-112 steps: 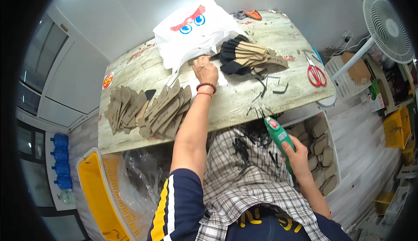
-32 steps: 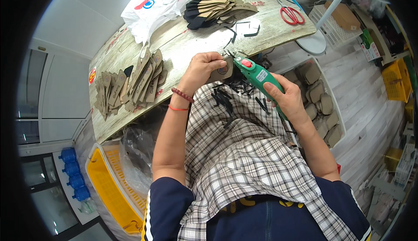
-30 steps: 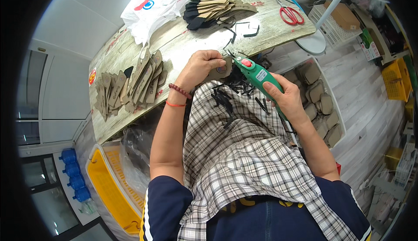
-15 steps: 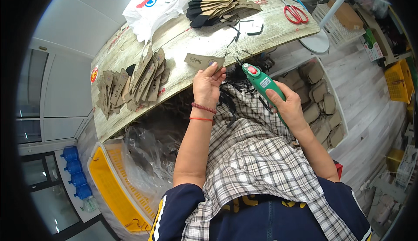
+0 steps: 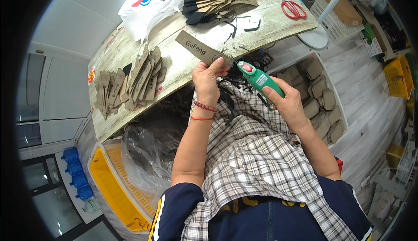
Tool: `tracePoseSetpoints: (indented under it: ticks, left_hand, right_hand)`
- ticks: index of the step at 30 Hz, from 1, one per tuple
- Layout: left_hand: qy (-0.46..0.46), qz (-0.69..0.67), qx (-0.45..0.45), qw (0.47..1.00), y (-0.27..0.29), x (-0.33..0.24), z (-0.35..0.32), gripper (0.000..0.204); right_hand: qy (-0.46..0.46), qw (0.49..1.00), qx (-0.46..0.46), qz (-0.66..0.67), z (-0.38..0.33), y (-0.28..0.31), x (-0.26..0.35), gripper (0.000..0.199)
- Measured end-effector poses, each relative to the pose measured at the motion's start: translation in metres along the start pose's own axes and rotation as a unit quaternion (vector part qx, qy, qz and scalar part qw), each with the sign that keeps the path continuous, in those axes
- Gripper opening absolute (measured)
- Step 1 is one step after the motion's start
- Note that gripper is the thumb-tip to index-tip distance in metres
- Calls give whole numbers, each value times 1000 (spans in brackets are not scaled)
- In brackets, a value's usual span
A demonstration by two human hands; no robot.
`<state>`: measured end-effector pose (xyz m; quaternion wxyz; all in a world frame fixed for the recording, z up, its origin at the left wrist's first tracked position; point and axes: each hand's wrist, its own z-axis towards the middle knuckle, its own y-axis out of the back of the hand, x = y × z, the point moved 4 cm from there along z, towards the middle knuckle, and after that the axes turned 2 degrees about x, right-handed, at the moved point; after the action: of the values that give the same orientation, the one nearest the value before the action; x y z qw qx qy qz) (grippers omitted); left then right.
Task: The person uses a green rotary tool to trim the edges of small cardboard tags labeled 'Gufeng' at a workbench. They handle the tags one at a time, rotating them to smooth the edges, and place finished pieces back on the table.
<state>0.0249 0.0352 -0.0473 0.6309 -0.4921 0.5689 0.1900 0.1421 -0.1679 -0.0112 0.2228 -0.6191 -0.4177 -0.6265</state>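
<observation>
My left hand [image 5: 206, 82] pinches the right end of a flat tan fabric strip [image 5: 188, 46] with dark lettering, between thumb and fingers. The strip slants above the table edge. My right hand [image 5: 288, 104] is wrapped round a green handheld electric cutter [image 5: 262, 80] with a red button. Its dark tip meets the strip's right end; whether the blade touches the fabric I cannot tell. Black trimmings [image 5: 226, 99] hang over the plaid apron [image 5: 252, 149] on my lap. To the left on the table lie two fanned piles of similar strips, a lower pile [image 5: 111, 88] and a taller pile [image 5: 146, 77].
Another pile of tan and black strips [image 5: 211, 5] lies farther back, beside a white plastic bag [image 5: 150, 12]. Red-handled scissors [image 5: 294, 10] rest at the table's right. A white bin [image 5: 344, 117] holds rounded tan pieces. A yellow basket [image 5: 104, 173] stands lower left with a clear bag [image 5: 146, 154].
My left hand has raised and tilted the strip, so more of it shows. The cutter has moved slightly left and its tip now meets the strip's end.
</observation>
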Motion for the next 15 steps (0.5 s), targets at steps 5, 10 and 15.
tracePoseSetpoints:
  ticks: [5, 10, 15]
  left_hand:
    - [-3, 39, 21, 999, -3, -5, 0, 8]
    - [12, 68, 59, 996, -3, -8, 1, 6]
    - [38, 88, 92, 991, -3, -3, -1, 8]
  right_hand:
    - [-1, 1000, 11, 14, 1, 2, -3, 43]
    - [0, 1000, 25, 18, 5, 5, -1, 43]
    - [5, 999, 26, 31, 7, 4, 1, 43]
